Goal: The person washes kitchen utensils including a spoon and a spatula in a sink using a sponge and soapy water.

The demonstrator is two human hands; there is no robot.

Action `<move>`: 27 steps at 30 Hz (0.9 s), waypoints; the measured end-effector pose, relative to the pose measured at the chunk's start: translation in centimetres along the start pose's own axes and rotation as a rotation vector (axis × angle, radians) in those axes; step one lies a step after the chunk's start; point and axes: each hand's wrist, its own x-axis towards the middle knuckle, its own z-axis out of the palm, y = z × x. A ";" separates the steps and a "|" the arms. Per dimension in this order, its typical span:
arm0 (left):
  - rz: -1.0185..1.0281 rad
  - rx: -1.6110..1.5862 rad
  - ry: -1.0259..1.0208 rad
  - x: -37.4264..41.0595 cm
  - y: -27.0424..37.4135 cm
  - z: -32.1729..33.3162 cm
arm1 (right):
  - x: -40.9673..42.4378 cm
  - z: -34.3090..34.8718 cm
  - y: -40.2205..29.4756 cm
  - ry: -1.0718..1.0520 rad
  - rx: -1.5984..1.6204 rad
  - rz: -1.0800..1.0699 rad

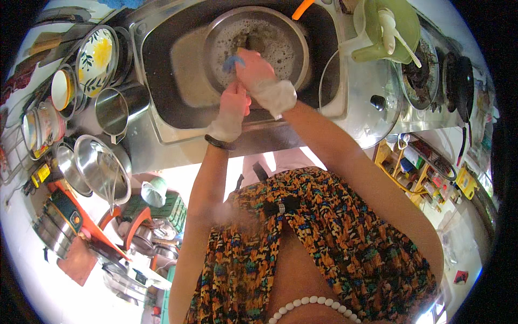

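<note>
Both my hands wear pink gloves with whitish cuffs and meet over a large round metal basin of foamy water, set in the dark sink. My right hand is closed around a scrubbing sponge, whose yellowish edge shows at the fingertips. Something blue, perhaps part of the same sponge, sticks out at its left. Just below, my left hand touches the right one near the fingers; whether it grips something is hidden.
Left of the sink stand a steel mug, a floral plate and a steel bowl with a whisk. At right lie a glass lid and a green plastic container holding a white utensil. An orange handle juts over the sink's far edge.
</note>
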 end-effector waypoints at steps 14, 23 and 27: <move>0.092 -0.206 0.037 -1.0 2.7 -4.0 | 5.7 0.9 5.8 -0.143 -0.511 -0.404; 0.140 -0.204 0.006 0.7 1.8 -3.7 | 8.2 4.9 9.3 -0.148 -0.334 0.020; 0.167 -0.183 0.039 1.1 2.1 -3.8 | 10.4 4.0 10.0 -0.071 -0.174 -0.072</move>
